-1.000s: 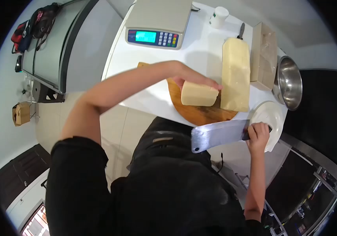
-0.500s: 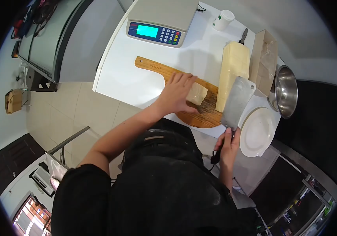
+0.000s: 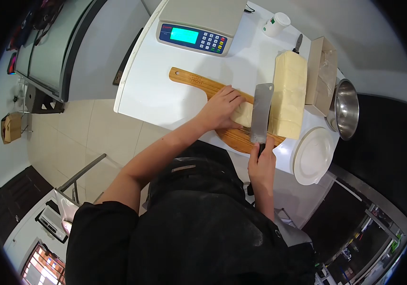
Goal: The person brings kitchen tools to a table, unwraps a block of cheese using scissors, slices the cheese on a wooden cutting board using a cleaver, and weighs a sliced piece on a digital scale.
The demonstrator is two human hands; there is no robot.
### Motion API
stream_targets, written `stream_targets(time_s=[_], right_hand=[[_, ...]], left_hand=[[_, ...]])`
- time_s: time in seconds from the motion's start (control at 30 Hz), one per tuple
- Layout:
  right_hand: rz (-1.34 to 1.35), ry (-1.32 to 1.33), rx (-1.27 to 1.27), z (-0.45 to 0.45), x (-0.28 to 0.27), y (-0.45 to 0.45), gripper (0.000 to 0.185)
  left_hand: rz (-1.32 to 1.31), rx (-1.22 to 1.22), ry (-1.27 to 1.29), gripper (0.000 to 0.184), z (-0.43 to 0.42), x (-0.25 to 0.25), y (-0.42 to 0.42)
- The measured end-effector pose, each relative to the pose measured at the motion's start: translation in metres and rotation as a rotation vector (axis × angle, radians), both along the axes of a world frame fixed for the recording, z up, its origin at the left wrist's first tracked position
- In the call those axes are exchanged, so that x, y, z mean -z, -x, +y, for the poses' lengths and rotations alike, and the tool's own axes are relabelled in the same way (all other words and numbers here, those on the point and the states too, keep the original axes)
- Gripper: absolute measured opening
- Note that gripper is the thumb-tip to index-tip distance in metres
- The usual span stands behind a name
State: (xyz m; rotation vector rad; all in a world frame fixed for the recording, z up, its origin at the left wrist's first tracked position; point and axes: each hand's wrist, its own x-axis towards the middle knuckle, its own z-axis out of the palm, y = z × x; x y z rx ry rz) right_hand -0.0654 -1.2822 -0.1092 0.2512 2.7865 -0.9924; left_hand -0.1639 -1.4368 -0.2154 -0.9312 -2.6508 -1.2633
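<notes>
My left hand is closed on a small pale piece that looks like dough or butter, lying on the wooden cutting board. Its fingers cover the piece's left part. In my right hand is the black handle of a cleaver. The broad metal blade stands just right of the piece, over the board; whether it touches the piece I cannot tell. On the blade's other side lies a large pale yellow block, partly over the board's right end.
A digital scale with a lit display stands at the back. Beyond the large block are a dark-handled tool, a white cup and a long carton. A steel bowl and white plates line the right edge.
My right hand has brought the cleaver left, from beside the large block to the small piece, and turned its blade more upright. My left fingers have closed in around the piece.
</notes>
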Motion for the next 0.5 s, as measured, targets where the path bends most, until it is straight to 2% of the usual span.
stream_targets(time_s=[0.1,0.17,0.5], right_hand=[[-0.024,-0.054,0.004,-0.011,-0.006,0.005,0.016],[-0.105,-0.037,0.034,-0.015,-0.01,0.008,0.017],[-0.135,-0.053,0.073,-0.028,-0.017,0.018,0.015]], left_hand=[[0.003,-0.071,-0.035,0.073,0.0,0.006,-0.004],[0.003,-0.053,-0.061,0.073,-0.003,0.006,-0.003],[-0.061,0.048,-0.171,0.072,-0.012,0.013,0.018]])
